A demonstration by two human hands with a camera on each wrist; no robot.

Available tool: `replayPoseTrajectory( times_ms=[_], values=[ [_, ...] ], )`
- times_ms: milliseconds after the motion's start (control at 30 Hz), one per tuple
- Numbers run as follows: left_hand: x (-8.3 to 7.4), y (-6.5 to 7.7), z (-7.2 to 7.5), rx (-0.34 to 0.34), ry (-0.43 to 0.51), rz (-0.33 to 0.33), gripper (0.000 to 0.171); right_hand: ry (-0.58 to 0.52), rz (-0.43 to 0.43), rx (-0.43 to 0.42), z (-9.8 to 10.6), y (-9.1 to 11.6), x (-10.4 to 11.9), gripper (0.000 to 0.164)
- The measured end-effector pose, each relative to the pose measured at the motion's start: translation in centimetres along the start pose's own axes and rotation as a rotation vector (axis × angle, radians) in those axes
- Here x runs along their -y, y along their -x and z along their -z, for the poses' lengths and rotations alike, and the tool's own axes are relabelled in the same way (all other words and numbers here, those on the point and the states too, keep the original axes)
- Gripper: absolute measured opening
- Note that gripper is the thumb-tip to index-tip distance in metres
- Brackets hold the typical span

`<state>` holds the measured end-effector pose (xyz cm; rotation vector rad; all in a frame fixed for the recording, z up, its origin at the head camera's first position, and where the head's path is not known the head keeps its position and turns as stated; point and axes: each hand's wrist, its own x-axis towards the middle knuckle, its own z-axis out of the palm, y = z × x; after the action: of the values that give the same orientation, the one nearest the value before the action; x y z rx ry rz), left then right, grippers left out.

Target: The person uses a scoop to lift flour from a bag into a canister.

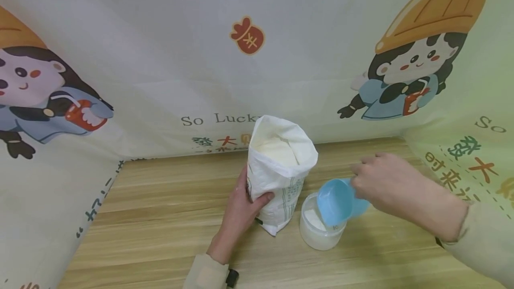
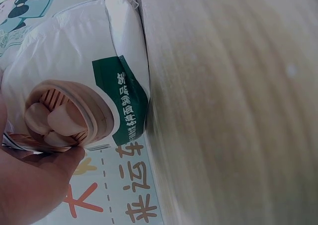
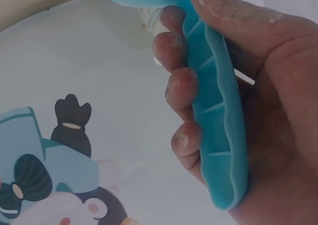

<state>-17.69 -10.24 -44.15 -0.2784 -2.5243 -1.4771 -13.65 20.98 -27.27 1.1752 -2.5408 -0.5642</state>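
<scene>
A white bag of flour point(image 1: 273, 171) stands upright on the table, its top open and white powder showing inside. My left hand point(image 1: 242, 211) holds the bag's left side, thumb across the front. In the left wrist view, the bag's printed side point(image 2: 64, 51) shows steamed buns, with the fingers at its edge. A light-blue scoop point(image 1: 336, 204) is tilted over a clear round tub point(image 1: 321, 240) with white flour in it. My right hand point(image 1: 389, 186) grips the scoop. Its fingers are curled round the ribbed handle point(image 3: 218, 115) in the right wrist view, with powder on the skin.
The wood-grain table point(image 1: 160, 217) ends at a pale printed cloth point(image 1: 168, 57) that rises behind and on both sides. The tub stands just right of the bag.
</scene>
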Motion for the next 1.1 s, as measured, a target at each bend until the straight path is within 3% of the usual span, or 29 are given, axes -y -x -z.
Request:
replayPoseTrajectory(
  times_ms=[200,433,700,867,1100],
  values=[
    [-0.1,0.0,0.0,0.004,-0.003,-0.004,0.097,-0.105,-0.055,0.031,-0.6,1.4,-1.1,0.021],
    [-0.2,0.1,0.0,0.008,0.007,0.0,0.097,-0.261,-0.205,0.008,-1.2,4.5,-2.5,0.021],
    [-0.2,0.0,0.2,0.003,0.003,-0.002,0.097,-0.366,-0.341,0.062,-1.3,6.9,-4.2,0.015],
    [-0.1,-0.1,0.3,0.015,-0.006,-0.013,0.097,-0.375,-0.369,-0.026,-1.8,7.6,-5.0,0.022],
    [-0.1,0.0,0.6,0.047,-0.023,-0.004,0.112,-0.404,-0.371,-0.192,-2.6,7.5,-5.6,0.007]
  ],
)
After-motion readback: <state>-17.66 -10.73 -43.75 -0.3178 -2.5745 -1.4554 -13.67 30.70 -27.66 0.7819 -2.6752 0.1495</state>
